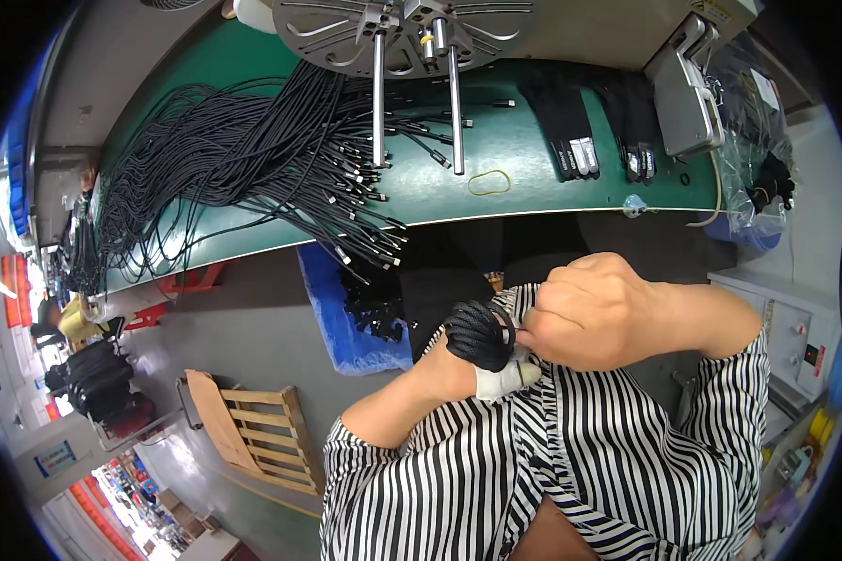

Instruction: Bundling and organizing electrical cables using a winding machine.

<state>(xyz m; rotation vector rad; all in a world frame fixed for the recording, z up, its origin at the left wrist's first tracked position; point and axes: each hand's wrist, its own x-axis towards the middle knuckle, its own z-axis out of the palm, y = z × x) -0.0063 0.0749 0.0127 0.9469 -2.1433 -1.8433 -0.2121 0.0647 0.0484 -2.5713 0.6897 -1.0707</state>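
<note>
Close in front of my striped shirt, my left hand (447, 376) is closed round a tight coil of black cable (478, 335). White wrapping (507, 381) covers that hand's thumb. My right hand (585, 313) is a fist right beside the coil, its fingers pressed together at a dark loop on the coil's right side. What is pinched in there is hidden. Beyond the hands, a large heap of loose black cables (243, 150) with metal plug ends lies on the green worktable (421, 201).
A round metal winding head (402, 37) with two upright rods overhangs the table. Bundled black cables (571, 131) lie at the right, near a yellow rubber band (489, 182). Below the edge sits a blue container (337, 327) with black pieces. A wooden pallet (257, 430) stands left.
</note>
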